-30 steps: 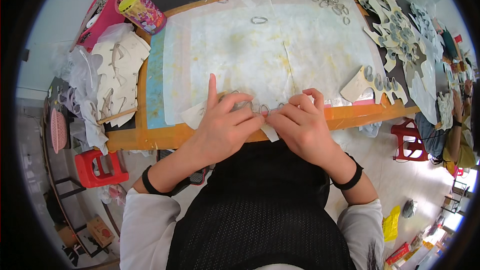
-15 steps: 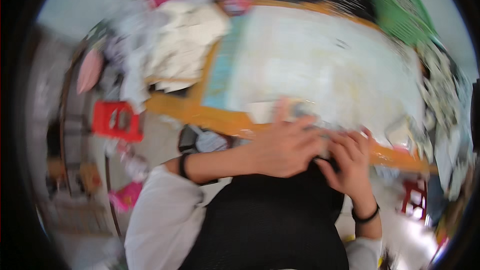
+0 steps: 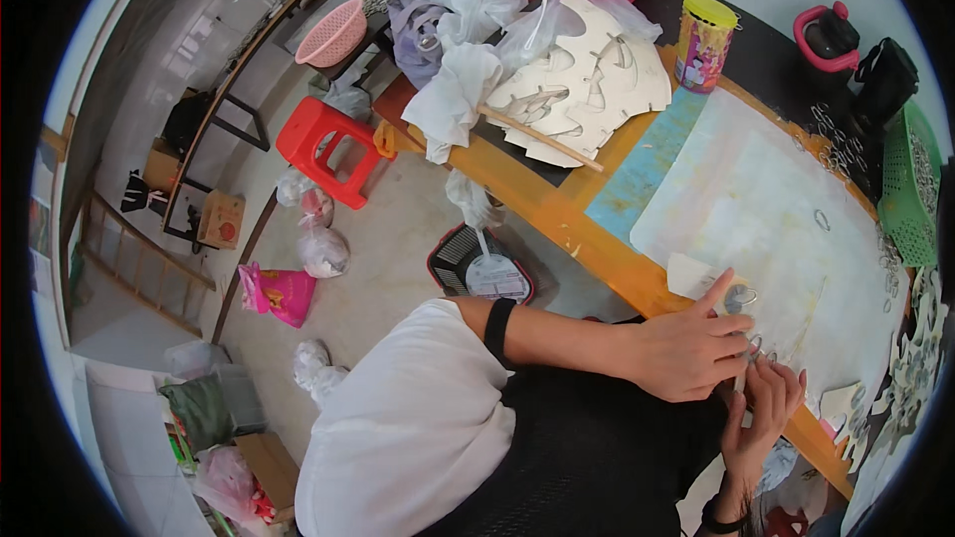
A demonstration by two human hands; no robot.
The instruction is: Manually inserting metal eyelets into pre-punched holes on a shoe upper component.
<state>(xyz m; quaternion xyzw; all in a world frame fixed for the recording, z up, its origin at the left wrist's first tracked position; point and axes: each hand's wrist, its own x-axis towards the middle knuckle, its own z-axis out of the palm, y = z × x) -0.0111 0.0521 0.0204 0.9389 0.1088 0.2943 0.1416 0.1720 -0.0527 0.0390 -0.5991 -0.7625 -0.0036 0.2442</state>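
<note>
My left hand (image 3: pixel 686 350) reaches across to the table's near edge, index finger stretched forward, its other fingers bent. Close against it, my right hand (image 3: pixel 768 400) has its fingers curled in a pinch. A small pale piece and thin metal loops (image 3: pixel 755 343) show between the fingertips; I cannot make out exactly what either hand grips. Just beyond my left fingers lies a small round grey piece with a wire loop (image 3: pixel 739 298). Beside it is a white card (image 3: pixel 688 276). Both rest on the whitish work sheet (image 3: pixel 726 199).
Cut white sheets (image 3: pixel 587 89) and a wooden stick (image 3: pixel 542 139) lie at the table's far left. A yellow-lidded can (image 3: pixel 704 45) stands behind. Metal rings (image 3: pixel 836 134) and a green basket (image 3: pixel 910 189) are at right. A red stool (image 3: pixel 333 149) and black bin (image 3: pixel 482 264) stand on the floor.
The view has swung left and sharpened, so the table appears farther right. My hands stay close together at its near edge.
</note>
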